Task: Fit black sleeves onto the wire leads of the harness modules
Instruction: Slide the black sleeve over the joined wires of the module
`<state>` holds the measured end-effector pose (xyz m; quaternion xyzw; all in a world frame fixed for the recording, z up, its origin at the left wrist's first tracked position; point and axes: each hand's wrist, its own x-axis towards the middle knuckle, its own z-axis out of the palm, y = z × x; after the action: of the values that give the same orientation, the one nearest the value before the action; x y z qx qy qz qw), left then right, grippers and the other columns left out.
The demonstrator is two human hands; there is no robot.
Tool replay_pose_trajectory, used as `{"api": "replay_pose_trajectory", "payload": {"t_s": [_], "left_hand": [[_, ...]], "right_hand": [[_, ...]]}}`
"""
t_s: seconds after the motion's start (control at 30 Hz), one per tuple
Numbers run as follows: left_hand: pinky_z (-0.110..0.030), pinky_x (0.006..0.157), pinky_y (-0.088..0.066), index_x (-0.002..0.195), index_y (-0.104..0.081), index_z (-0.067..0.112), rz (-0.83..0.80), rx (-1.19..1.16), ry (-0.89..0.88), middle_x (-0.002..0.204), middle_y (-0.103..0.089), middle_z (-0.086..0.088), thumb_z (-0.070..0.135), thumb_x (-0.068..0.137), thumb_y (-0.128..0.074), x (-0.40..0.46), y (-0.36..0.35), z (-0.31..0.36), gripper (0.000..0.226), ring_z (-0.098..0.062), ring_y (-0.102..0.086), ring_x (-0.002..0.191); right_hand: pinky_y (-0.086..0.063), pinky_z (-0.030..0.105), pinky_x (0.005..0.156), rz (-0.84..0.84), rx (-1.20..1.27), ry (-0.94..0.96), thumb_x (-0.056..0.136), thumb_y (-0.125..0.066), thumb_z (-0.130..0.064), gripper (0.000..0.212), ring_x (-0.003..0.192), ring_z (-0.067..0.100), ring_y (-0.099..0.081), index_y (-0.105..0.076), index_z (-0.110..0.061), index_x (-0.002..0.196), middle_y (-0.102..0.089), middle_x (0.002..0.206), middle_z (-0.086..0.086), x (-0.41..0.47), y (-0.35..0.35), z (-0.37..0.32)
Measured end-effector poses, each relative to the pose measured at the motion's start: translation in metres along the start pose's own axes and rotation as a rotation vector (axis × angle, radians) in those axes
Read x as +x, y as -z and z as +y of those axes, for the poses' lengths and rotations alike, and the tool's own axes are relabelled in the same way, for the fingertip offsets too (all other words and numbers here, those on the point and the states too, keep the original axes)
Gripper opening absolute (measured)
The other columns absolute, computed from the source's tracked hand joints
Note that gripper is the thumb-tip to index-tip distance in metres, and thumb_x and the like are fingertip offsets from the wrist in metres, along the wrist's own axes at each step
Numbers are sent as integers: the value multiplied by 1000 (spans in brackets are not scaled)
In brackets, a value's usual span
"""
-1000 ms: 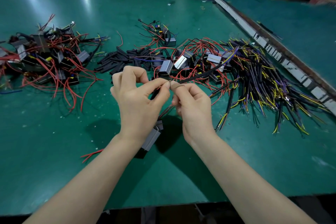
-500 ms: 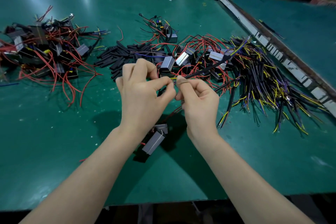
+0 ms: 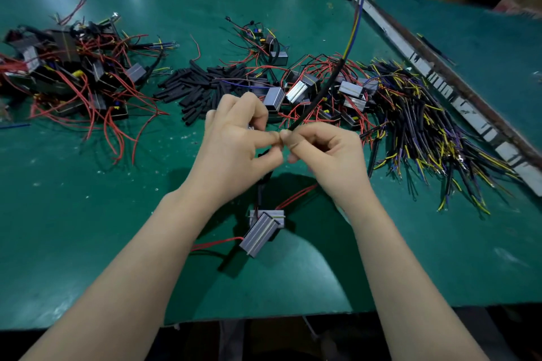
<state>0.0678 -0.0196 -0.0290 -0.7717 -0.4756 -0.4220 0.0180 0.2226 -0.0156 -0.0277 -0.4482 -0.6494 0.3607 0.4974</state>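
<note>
My left hand [image 3: 234,143] and my right hand [image 3: 325,155] meet fingertip to fingertip over the green table [image 3: 88,214]. My right hand pinches a black-sleeved cable [image 3: 319,94] that rises up and away; yellow, blue and dark wires [image 3: 353,29] stick out of its far end. My left hand pinches the wire leads of a grey harness module [image 3: 261,233], which hangs below the hands with red leads trailing. The joint between sleeve and leads is hidden by my fingers.
A heap of loose black sleeves [image 3: 199,88] lies behind my hands. Modules with red wires are piled at the far left [image 3: 67,73] and centre [image 3: 311,88]. A bundle of sleeved yellow-purple cables [image 3: 425,126] lies right, beside a metal strip [image 3: 440,79].
The sleeved cable has swung from lying low toward the right to pointing steeply up and away. The hanging module has shifted right and hangs lower under my hands.
</note>
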Motion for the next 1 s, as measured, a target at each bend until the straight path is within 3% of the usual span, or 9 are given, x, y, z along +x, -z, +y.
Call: {"api": "replay_pose_trajectory", "payload": {"t_s": [0.17, 0.3, 0.47, 0.57, 0.7, 0.8, 0.87, 0.93, 1.0], "left_hand": [[-40, 65, -31, 69, -72, 9, -2, -20, -134, 82, -46, -8, 19, 81, -60, -3, 2, 4, 19, -24, -39, 82], [-43, 74, -38, 76, -76, 9, -16, -154, -94, 85, -42, -6, 14, 80, -66, -3, 3, 6, 11, -29, -45, 82], [-11, 87, -31, 97, -71, 19, -53, -563, 186, 90, -38, 4, 14, 80, -68, -1, 4, 14, 17, -5, -43, 88], [-7, 85, -30, 97, -69, 23, -32, -634, 272, 91, -39, 5, 11, 82, -69, -2, -1, 16, 19, 3, -43, 85], [-14, 83, -33, 88, -71, 32, 18, -699, 412, 90, -39, 7, 15, 82, -70, -2, -7, 15, 18, 0, -44, 83], [-17, 83, -38, 79, -73, 33, 12, -811, 502, 91, -41, 6, 24, 76, -69, -1, -7, 13, 11, 0, -47, 84], [-11, 82, -39, 76, -75, 30, 12, -906, 542, 91, -44, 6, 23, 73, -68, 0, -6, 12, 11, 3, -49, 85], [-9, 83, -38, 71, -77, 29, 18, -972, 584, 91, -47, 5, 20, 73, -68, 2, -5, 11, 13, 5, -50, 85], [-12, 86, -38, 69, -76, 28, 24, -1012, 613, 95, -51, 0, 14, 75, -70, 2, -5, 9, 17, 5, -52, 85]], "right_hand": [[-31, 13, 40, -77, 185, -305, 88, -64, -10, 29, 40, 4, -38, -65, -20, 61, -51, 45, -6, 6, 6, -2], [-22, 13, 35, -151, 322, -484, 88, -62, -16, 32, 38, 4, -33, -61, -20, 56, -44, 45, -8, 8, 10, -2], [-17, 12, 33, -219, 622, -651, 66, -67, -34, 17, 37, 1, -32, -58, -23, 55, -39, 44, -10, 8, 10, -5], [-19, 12, 30, -202, 763, -699, 68, -65, -31, 16, 33, 2, -30, -56, -24, 57, -34, 43, -9, 8, 8, -3], [-17, 14, 33, -65, 617, -605, 86, -60, -22, 33, 36, 2, -30, -65, -22, 54, -39, 45, -10, 10, 7, -2], [-26, 14, 40, 21, 439, -409, 80, -71, -25, 7, 51, 3, -42, -64, -25, 78, -58, 64, -13, 9, 9, -1], [-34, 14, 49, 20, 444, -280, 77, -70, -26, 14, 66, 4, -51, -67, -30, 90, -64, 80, -16, 9, 11, 1], [-37, 16, 56, -10, 445, -155, 81, -65, -25, 11, 77, 7, -54, -70, -31, 89, -66, 86, -13, 9, 11, 0], [-38, 17, 55, -18, 412, -58, 85, -63, -21, 12, 76, 10, -58, -71, -29, 85, -70, 88, -8, 7, 10, -2]]}}
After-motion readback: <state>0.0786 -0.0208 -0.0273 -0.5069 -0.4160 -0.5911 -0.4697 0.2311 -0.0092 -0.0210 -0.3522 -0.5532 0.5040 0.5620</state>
